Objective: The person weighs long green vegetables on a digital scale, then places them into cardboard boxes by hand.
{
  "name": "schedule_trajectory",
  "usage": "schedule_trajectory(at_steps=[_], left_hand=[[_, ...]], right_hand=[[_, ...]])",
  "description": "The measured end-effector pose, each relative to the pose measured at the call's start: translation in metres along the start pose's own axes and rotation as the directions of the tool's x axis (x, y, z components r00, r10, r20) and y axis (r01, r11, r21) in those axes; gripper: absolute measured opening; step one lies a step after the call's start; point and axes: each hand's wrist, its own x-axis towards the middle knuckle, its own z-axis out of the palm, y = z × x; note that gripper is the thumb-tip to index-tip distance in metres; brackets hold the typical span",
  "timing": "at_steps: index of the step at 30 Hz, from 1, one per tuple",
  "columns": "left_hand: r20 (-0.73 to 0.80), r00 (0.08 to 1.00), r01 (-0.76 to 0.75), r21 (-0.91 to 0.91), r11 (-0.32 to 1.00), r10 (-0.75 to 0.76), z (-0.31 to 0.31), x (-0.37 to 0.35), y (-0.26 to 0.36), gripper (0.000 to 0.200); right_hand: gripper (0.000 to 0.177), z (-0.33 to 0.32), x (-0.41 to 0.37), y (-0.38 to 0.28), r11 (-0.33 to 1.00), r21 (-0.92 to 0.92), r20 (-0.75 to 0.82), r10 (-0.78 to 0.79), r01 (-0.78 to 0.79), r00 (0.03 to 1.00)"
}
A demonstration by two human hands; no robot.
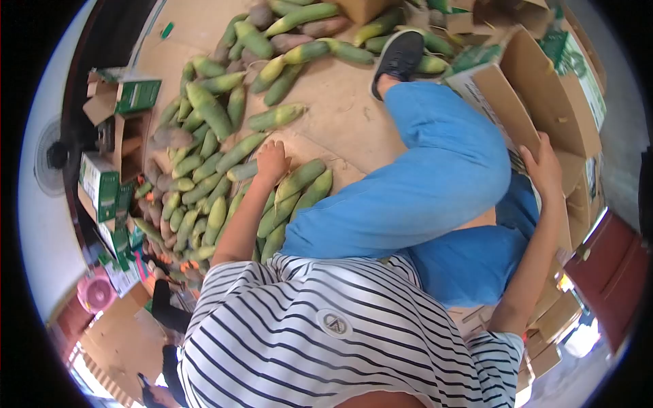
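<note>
My left hand [272, 162] is closed around one end of a green radish [242, 171] that lies at the near edge of the pile. More green radishes [297, 180] rest beside my wrist, against my leg. On the other side, my right hand [543, 166] grips the edge of an open cardboard box [527, 75], its fingers over the cardboard. The box tilts beside my bent knee, and its bottom is partly hidden.
A large heap of green radishes [211, 112] mixed with brownish-purple roots [170, 138] covers the floor ahead and left. Green-printed boxes [100, 183] line the left side, near a pink fan [96, 291]. Another person's hand [162, 396] shows at lower left.
</note>
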Motion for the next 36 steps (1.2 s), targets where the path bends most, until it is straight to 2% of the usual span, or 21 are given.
schedule_trajectory(at_steps=[2, 5, 8, 10, 13, 17, 23, 26, 29, 31, 32, 34, 35, 36], left_hand=[[-0.009, 0.999, 0.044, 0.046, 0.998, -0.044, -0.007, 0.003, -0.005, 0.042], [-0.189, 0.982, 0.037, 0.086, 0.996, -0.020, -0.003, 0.026, -0.024, 0.040], [-0.266, 0.964, 0.032, 0.157, 0.987, 0.011, 0.010, 0.061, -0.042, 0.047], [-0.179, 0.984, 0.043, 0.179, 0.983, -0.011, 0.010, 0.073, -0.046, 0.052], [-0.007, 0.996, 0.085, 0.143, 0.986, -0.085, 0.014, 0.103, -0.033, 0.059], [0.029, 0.985, 0.161, 0.151, 0.975, -0.168, 0.009, 0.120, -0.019, 0.054], [-0.173, 0.983, -0.002, 0.280, 0.960, 0.052, 0.027, 0.096, -0.019, 0.040], [-0.121, 0.979, -0.136, 0.214, 0.967, 0.164, 0.038, 0.083, -0.011, 0.043], [-0.128, 0.965, -0.225, 0.039, 0.974, 0.228, 0.028, 0.062, 0.013, 0.060], [-0.199, 0.961, -0.243, -0.290, 0.926, 0.190, 0.022, 0.057, 0.026, 0.063], [-0.169, 0.977, -0.194, -0.481, 0.855, 0.127, 0.018, 0.059, 0.034, 0.060], [-0.046, 0.999, -0.048, -0.787, 0.616, 0.020, -0.016, 0.060, 0.054, 0.056], [-0.118, 0.993, -0.116, -0.908, 0.403, 0.020, -0.037, 0.059, 0.069, 0.048], [-0.271, 0.962, -0.262, -0.917, 0.302, 0.010, -0.065, 0.058, 0.087, 0.046]], right_hand=[[0.046, 0.002, 0.000, -0.002, 1.000, -0.021, -0.019, 0.021, -0.021, 1.000], [0.045, 0.006, 0.003, 0.002, 0.999, -0.038, -0.039, 0.025, -0.026, 0.999], [0.046, 0.007, 0.004, 0.003, 0.998, -0.044, -0.050, 0.031, -0.033, 0.998], [0.047, 0.002, 0.004, -0.006, 0.998, -0.011, -0.014, 0.057, -0.057, 0.998], [0.045, 0.004, 0.001, -0.003, 0.997, -0.068, -0.087, 0.017, -0.023, 0.996], [0.043, 0.006, 0.001, 0.000, 1.000, -0.007, -0.073, 0.016, -0.016, 0.997], [0.035, 0.000, -0.002, -0.003, 0.992, 0.080, -0.038, 0.101, -0.098, 0.994], [0.032, 0.002, -0.002, 0.003, 0.997, 0.066, -0.057, 0.052, -0.048, 0.997], [0.031, 0.007, -0.004, 0.010, 0.997, 0.035, -0.160, -0.062, 0.069, 0.985], [0.027, 0.005, -0.006, 0.007, 0.996, 0.040, -0.180, -0.069, 0.077, 0.981], [0.026, 0.003, -0.006, 0.007, 0.996, 0.049, -0.175, -0.067, 0.076, 0.982], [0.023, 0.004, -0.009, 0.008, 0.996, 0.059, -0.170, -0.053, 0.064, 0.984], [0.022, 0.004, -0.009, 0.009, 0.997, 0.056, -0.173, -0.047, 0.058, 0.984], [0.021, 0.004, -0.008, 0.008, 0.997, 0.053, -0.174, -0.048, 0.058, 0.983]])
